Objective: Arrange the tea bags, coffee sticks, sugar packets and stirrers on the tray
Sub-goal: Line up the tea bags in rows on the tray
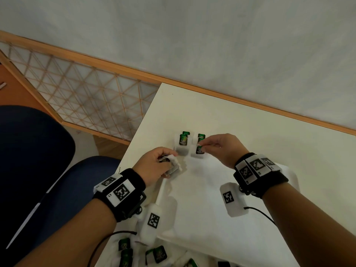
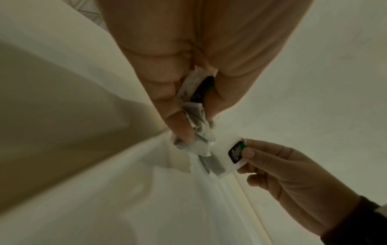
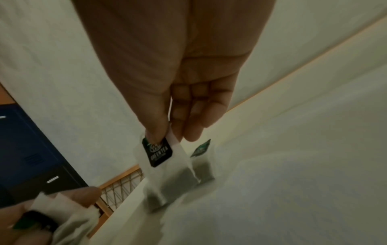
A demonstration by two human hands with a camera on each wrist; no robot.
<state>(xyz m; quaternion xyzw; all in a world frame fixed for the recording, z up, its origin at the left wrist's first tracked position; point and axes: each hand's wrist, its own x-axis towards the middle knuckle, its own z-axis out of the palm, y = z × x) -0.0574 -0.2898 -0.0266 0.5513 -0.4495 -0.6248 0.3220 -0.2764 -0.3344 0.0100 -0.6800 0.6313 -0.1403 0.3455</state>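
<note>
My right hand (image 1: 200,145) pinches one green-tagged tea bag (image 1: 199,150) by its top, thumb on the tag (image 3: 157,151), low over the far left part of the white tray (image 1: 212,228). Two tea bags lie there side by side: one to the left (image 1: 183,142) and one just behind the held bag (image 1: 201,136). My left hand (image 1: 169,163) grips a bundle of several tea bags (image 1: 173,167) at the tray's left rim. In the left wrist view the bundle (image 2: 194,132) hangs from my curled fingers, with the right hand's bag (image 2: 233,154) beside it.
More loose tea bags (image 1: 156,255) lie on the table in front of the tray's near edge. The cream table (image 1: 269,135) ends at a left edge close to my left hand. A dark blue chair (image 1: 38,151) and a wooden lattice screen (image 1: 86,93) stand to the left.
</note>
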